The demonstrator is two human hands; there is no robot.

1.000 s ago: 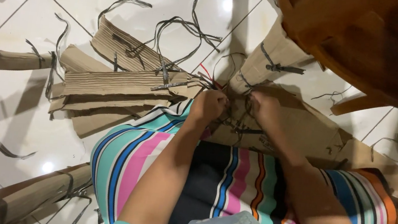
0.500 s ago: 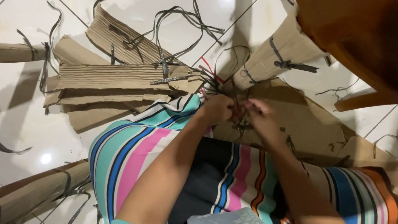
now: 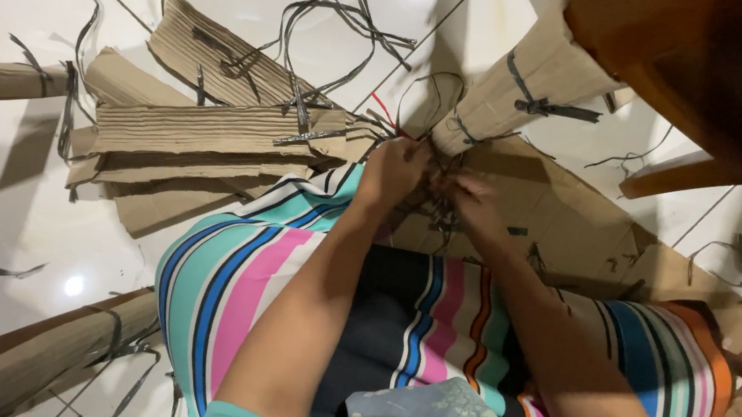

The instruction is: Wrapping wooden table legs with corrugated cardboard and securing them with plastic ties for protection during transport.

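Both hands, left hand (image 3: pixel 393 169) and right hand (image 3: pixel 471 202), pinch dark strapping strands (image 3: pixel 434 214) at the rolled cardboard's (image 3: pixel 508 89) lower end; overtension could snap a strand or slip the knot.

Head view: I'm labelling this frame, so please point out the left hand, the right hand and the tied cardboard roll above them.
left hand (image 3: pixel 391 171), head view, on the back of the hand.
right hand (image 3: pixel 475 204), head view, on the knuckles.
cardboard roll (image 3: pixel 523 86), head view, on its side, above the dark tie.
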